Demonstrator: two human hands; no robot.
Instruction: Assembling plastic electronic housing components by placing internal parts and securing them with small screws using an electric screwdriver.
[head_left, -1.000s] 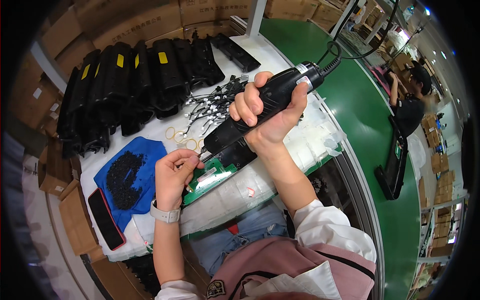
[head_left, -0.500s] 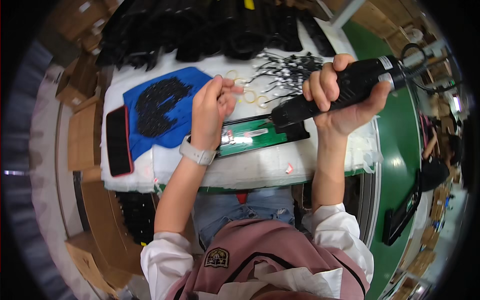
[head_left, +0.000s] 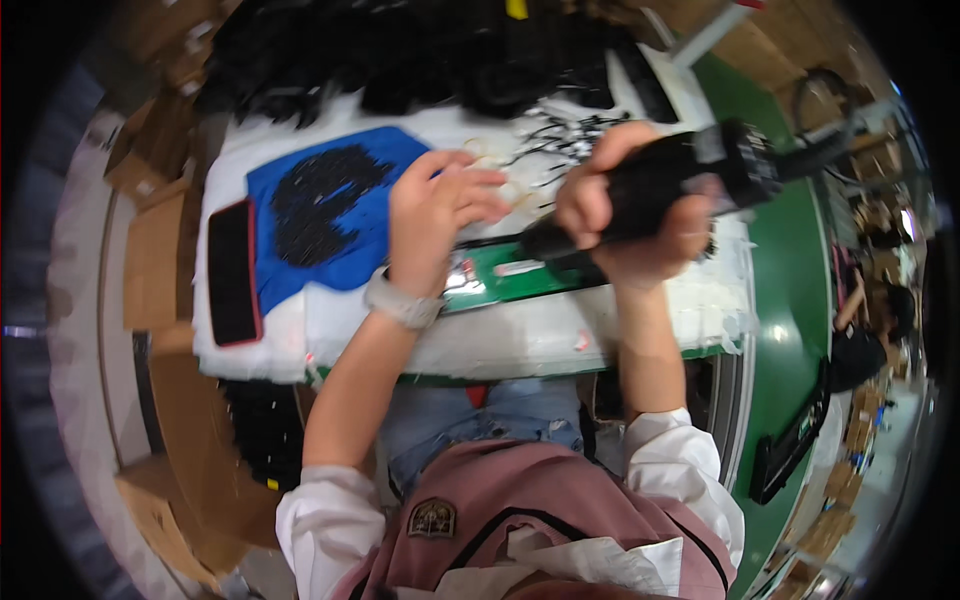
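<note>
My right hand [head_left: 625, 215] grips a black electric screwdriver [head_left: 660, 185], its tip pointing down-left at a green circuit board [head_left: 500, 278] on the white-padded bench [head_left: 520, 340]. My left hand [head_left: 435, 215] rests on the board's left end, fingers spread toward the screwdriver tip; a watch sits on that wrist. Left of that hand lies a blue cloth [head_left: 300, 260] with a pile of small black screws [head_left: 320, 200].
A black phone with a red edge [head_left: 232, 272] lies at the bench's left end. Black parts [head_left: 420, 50] are stacked along the far side, and loose metal pieces [head_left: 560, 140] lie near them. Cardboard boxes [head_left: 150, 260] stand left. Another person [head_left: 865, 330] works beyond the green conveyor [head_left: 790, 290].
The view has swung so the bench sits more level and central. My left hand moved from the blue cloth side onto the green board. My right hand keeps holding the screwdriver.
</note>
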